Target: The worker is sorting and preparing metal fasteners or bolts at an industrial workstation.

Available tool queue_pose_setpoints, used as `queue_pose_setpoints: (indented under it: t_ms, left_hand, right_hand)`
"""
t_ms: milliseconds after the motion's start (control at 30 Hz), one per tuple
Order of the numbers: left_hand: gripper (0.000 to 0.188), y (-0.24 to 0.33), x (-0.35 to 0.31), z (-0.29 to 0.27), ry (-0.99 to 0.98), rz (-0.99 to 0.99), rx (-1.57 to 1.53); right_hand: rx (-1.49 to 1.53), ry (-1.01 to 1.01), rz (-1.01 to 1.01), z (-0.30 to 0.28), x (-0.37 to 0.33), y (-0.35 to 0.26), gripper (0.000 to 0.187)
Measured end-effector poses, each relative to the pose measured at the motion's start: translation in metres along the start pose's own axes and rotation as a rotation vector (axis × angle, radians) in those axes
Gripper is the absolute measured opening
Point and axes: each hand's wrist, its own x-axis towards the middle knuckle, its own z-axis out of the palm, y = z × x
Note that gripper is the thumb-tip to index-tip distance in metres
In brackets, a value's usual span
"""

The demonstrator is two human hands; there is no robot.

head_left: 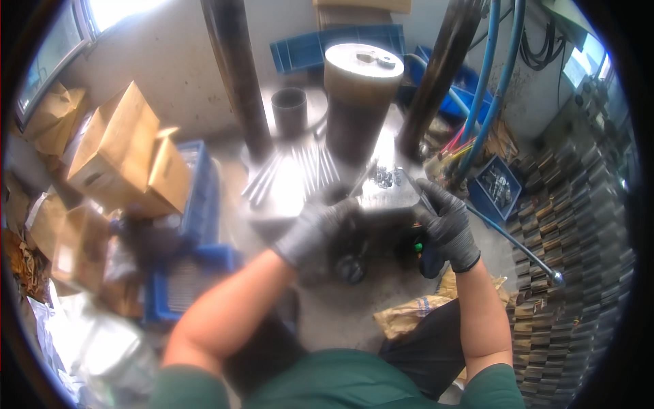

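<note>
My left hand, in a grey glove, is at the front edge of the machine table. Its fingers are curled in and partly blurred, and I cannot make out what they hold. Several thin metal rods lie fanned out just beyond it. My right hand, gloved too, is closed with thumb and fingers together by the right side of a bright metal block. Whatever is in its grip is too small to name. On the block, between both hands, sits a heap of small dark metal pieces.
Behind the block rises a thick metal cylinder, flanked by two dark columns. A short dark cup stands left of it. Cardboard boxes and blue crates crowd the left; stacked metal pieces and a long-handled rod are right.
</note>
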Motion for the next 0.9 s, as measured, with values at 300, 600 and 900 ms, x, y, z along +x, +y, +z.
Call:
queue_pose_setpoints:
  t_ms: [300,600,900]
  left_hand:
    - [0.033,0.0,-0.001,0.0,0.046,0.131,0.448]
    - [0.032,0.015,-0.007,-0.003,0.035,0.351,0.821]
    - [0.036,0.021,-0.019,0.009,-0.151,-0.087,0.157]
  right_hand:
    - [-0.074,-0.045,-0.032,-0.011,0.002,0.005,0.045]
    - [-0.173,-0.317,0.09,-0.029,0.002,-0.01,0.05]
    - [-0.028,-0.515,-0.022,-0.01,-0.004,-0.009,0.052]
